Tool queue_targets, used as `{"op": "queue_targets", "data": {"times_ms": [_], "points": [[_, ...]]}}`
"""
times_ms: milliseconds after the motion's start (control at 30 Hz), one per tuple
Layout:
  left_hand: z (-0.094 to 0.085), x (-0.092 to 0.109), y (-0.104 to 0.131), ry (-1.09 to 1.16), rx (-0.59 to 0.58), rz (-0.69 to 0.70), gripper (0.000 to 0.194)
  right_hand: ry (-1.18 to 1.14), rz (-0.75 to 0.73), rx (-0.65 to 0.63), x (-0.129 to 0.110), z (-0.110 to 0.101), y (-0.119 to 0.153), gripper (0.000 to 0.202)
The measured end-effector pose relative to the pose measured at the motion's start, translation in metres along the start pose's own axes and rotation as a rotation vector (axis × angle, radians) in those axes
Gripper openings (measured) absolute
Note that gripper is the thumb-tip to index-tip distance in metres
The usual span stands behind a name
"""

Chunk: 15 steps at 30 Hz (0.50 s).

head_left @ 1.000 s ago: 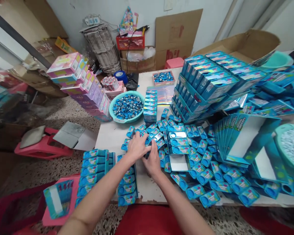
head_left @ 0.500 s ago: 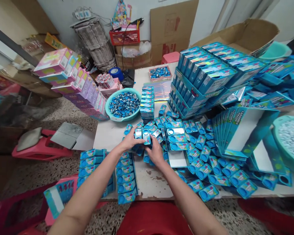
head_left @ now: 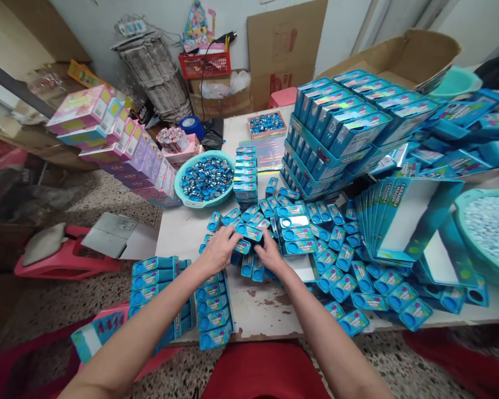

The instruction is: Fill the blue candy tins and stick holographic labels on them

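Observation:
In front of me, my left hand (head_left: 221, 250) is closed at the left ends of two small blue candy boxes. The upper candy box (head_left: 249, 231) lies sideways with its printed face up; the other candy box (head_left: 243, 246) shows just below it. My right hand (head_left: 270, 254) pinches the right end of the pair with thumb and fingers. Loose candy boxes (head_left: 258, 267) lie under and around both hands. Just right of my right hand is a display carton (head_left: 306, 268) with a row of candy boxes in its far part and bare white inside nearer me.
A teal basin (head_left: 178, 188) of small blue-and-silver pieces stands left-back. Filled cartons (head_left: 336, 160) are stacked right-back, beside nested open cartons (head_left: 416, 221). Another basin (head_left: 461, 221) holds pale candies. Filled rows (head_left: 212, 321) line the table's front left edge.
The two boxes in my hands have turned from upright, shiny faces showing, to lying sideways with printed faces up. My left hand has rolled over them. The view has shifted slightly.

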<state>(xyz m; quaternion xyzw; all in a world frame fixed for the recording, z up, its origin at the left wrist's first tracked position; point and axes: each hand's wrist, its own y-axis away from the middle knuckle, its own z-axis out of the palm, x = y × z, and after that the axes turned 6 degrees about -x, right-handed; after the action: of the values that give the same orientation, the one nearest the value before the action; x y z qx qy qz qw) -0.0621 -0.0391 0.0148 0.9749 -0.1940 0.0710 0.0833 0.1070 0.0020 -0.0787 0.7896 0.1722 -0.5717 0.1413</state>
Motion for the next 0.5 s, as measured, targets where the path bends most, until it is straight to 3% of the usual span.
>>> {"op": "queue_targets", "data": {"times_ms": [67, 133, 233, 333, 400, 500], "points": [[0.010, -0.004, -0.001, -0.057, 0.073, -0.011, 0.048, 0.063, -0.037, -0.013, 0.002, 0.001, 0.000, 0.053], [0.016, -0.008, -0.005, -0.101, 0.075, 0.040, 0.059, 0.148, -0.067, -0.021, 0.003, 0.004, -0.002, 0.052], [0.013, -0.010, -0.014, -0.159, -0.043, 0.158, 0.073, 0.247, -0.065, -0.025, 0.000, 0.010, -0.010, 0.047], [0.004, -0.010, -0.023, -0.185, -0.117, 0.204, 0.072, 0.292, -0.048, -0.018, -0.011, 0.013, -0.007, 0.049], [-0.001, -0.009, -0.027, -0.154, -0.139, 0.206, 0.069, 0.319, -0.094, 0.055, -0.020, 0.010, 0.010, 0.053], [-0.010, -0.003, -0.023, -0.061, -0.110, 0.113, 0.070, 0.383, -0.273, 0.236, -0.030, -0.006, 0.061, 0.054]]}}
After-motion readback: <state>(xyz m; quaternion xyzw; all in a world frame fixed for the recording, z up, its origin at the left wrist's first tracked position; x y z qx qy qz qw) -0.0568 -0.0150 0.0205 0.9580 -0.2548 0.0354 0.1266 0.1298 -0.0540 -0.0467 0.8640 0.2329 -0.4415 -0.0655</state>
